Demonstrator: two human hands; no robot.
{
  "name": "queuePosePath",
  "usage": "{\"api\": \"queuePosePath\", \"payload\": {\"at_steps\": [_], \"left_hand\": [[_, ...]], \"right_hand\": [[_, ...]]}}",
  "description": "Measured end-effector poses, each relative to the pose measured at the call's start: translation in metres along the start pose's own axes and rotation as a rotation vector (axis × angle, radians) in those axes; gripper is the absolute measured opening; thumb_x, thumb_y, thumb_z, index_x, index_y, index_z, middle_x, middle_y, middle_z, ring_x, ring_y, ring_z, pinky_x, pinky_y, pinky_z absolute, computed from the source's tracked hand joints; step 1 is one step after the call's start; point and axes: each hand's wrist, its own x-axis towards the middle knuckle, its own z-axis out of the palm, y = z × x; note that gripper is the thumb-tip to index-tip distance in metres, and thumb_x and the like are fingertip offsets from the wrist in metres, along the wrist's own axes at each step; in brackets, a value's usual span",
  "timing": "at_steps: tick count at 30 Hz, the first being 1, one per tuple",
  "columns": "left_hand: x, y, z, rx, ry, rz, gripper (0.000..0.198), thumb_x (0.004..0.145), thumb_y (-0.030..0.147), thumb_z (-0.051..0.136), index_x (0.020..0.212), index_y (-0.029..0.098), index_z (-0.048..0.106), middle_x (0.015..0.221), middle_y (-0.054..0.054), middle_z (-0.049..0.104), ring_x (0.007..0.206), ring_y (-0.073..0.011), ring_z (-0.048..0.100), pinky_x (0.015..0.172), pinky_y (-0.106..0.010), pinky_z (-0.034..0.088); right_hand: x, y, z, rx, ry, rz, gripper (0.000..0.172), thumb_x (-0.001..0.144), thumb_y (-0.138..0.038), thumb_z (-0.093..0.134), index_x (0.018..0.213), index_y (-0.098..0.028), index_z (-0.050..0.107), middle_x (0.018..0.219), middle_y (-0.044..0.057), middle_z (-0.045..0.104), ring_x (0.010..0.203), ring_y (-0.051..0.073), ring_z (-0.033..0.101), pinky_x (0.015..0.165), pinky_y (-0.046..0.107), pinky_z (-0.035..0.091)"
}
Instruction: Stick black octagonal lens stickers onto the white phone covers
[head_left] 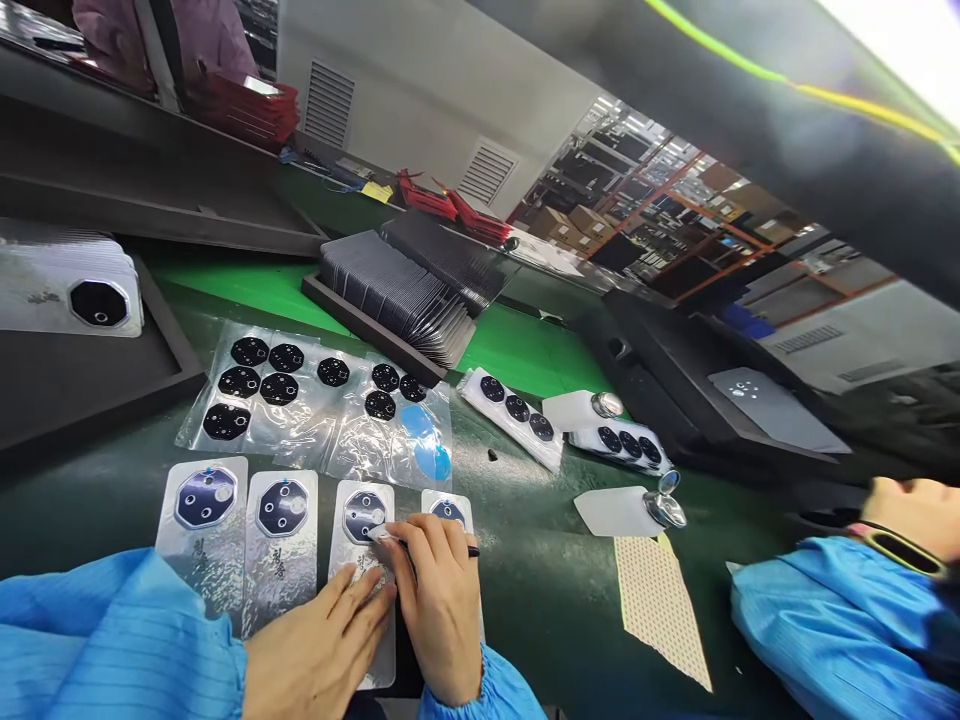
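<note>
Several silver phone back covers lie in a row at the near table edge, each with a dark octagonal camera module. My left hand (319, 650) lies flat, fingers stretched, on the lower part of the third cover (364, 560). My right hand (439, 600) is closed around a thin black tool (472, 551), with its fingertips pinching a small white piece against that cover's camera module (365, 515). The fourth cover (448, 510) is mostly hidden under my right hand. Both sleeves are blue.
Clear film sheets (315, 405) carrying black lens rings lie behind the covers. Further back is a dark tray of stacked grey plates (405, 290). Two white dispenser bottles (626, 510) and a dotted card (660, 605) lie at right. A co-worker's blue sleeve (840, 630) enters at right.
</note>
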Motion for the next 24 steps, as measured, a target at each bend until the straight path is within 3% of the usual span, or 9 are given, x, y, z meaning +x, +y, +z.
{"api": "queuePosePath", "payload": {"at_steps": [5,24], "left_hand": [[0.0031,-0.0028,0.0004,0.016,0.019,-0.028,0.038,0.095,0.027,0.046,0.120,0.008,0.067,0.125,-0.015,0.067,0.118,-0.0303,0.057,0.101,-0.046,0.034],[0.0043,-0.0048,-0.0041,0.011,0.024,0.007,0.038,0.095,0.024,0.045,0.119,0.006,0.068,0.123,-0.017,0.067,0.116,-0.0316,0.059,0.098,-0.047,0.039]], "right_hand": [[0.0020,-0.0025,0.0041,-0.071,-0.008,-0.042,0.019,0.103,-0.018,0.040,0.099,-0.020,0.058,0.092,0.004,0.063,0.084,0.020,0.053,0.077,0.035,0.034],[-0.0034,-0.0037,0.0072,-0.072,0.019,-0.023,0.017,0.102,-0.019,0.043,0.099,-0.020,0.059,0.093,0.004,0.063,0.085,0.020,0.053,0.079,0.035,0.034]]}}
